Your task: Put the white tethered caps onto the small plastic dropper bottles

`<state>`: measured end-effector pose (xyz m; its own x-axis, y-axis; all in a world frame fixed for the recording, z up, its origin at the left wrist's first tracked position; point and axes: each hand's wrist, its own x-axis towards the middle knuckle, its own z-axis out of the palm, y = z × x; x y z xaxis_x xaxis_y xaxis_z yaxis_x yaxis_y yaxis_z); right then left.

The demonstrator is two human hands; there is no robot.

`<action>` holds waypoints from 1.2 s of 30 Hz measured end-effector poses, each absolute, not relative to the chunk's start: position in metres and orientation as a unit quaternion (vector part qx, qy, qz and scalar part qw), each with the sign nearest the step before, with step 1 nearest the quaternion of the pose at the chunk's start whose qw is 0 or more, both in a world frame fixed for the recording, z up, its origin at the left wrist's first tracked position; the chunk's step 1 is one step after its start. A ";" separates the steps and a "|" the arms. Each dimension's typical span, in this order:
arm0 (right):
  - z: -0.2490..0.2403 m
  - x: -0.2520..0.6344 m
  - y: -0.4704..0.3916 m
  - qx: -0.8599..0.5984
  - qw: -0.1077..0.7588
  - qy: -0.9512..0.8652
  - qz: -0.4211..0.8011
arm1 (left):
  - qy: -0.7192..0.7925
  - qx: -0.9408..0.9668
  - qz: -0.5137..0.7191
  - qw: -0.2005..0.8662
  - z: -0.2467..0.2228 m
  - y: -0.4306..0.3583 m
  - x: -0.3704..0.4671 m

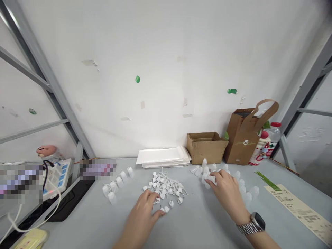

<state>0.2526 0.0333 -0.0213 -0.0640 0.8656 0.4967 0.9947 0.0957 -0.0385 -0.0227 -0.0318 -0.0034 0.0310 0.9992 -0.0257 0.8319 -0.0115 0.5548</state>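
Observation:
Near the middle of the grey table lies a pile of small white caps with thin stems. My left hand is at the pile's front left edge, thumb and fingers apart around a few loose caps. To the right, my right hand, with a watch on the wrist, reaches into a group of translucent white bottles; its thumb and fingertips close on one bottle. Several capped white bottles stand in a loose group at the left.
Behind are a stack of white sheets, an open cardboard box, a brown paper bag and drink bottles. A printed strip lies right; a power strip and cables are left.

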 end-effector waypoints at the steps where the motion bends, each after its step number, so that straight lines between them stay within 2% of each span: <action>1: -0.022 0.252 0.034 -0.650 0.203 -0.715 -0.161 | 0.669 0.686 0.186 0.216 -0.002 -0.030 -0.023; 9: -0.028 0.251 0.036 -0.636 0.199 -0.728 -0.162 | 0.643 0.703 0.185 0.240 -0.003 -0.013 -0.025; 16: -0.011 0.223 0.030 -0.555 0.261 -0.786 -0.081 | 0.590 0.734 0.243 0.232 0.002 0.018 -0.014; 21: 0.003 0.188 0.033 -0.536 0.248 -0.805 -0.055 | 0.574 0.746 0.242 0.235 -0.006 0.033 0.001; 30: -0.022 0.180 0.029 -0.568 0.265 -0.777 0.057 | 0.559 0.746 0.272 0.239 -0.034 0.034 0.005; 36: -0.031 0.178 0.027 -0.571 0.264 -0.767 0.130 | 0.554 0.718 0.332 0.260 -0.036 0.034 0.006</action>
